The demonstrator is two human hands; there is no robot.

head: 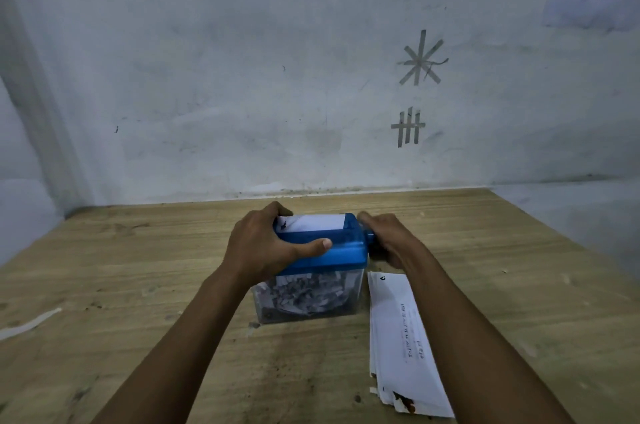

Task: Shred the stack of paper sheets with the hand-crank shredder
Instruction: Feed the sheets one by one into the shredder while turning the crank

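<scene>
A hand-crank shredder with a blue top [341,248] and a clear bin [308,295] full of paper shreds stands on the wooden table [138,285]. A white sheet [317,222] sticks up out of its slot. My left hand [263,243] grips the blue top from the left, thumb across the front. My right hand [391,240] is closed around the crank on the shredder's right side; the crank is mostly hidden by the fingers. A stack of printed paper sheets [401,340] lies flat on the table just right of the bin, partly under my right forearm.
A pale wall [242,77] with tape marks rises right behind the table's far edge. A white paper strip [29,323] lies near the table's left edge. The table's right edge runs diagonally at the far right.
</scene>
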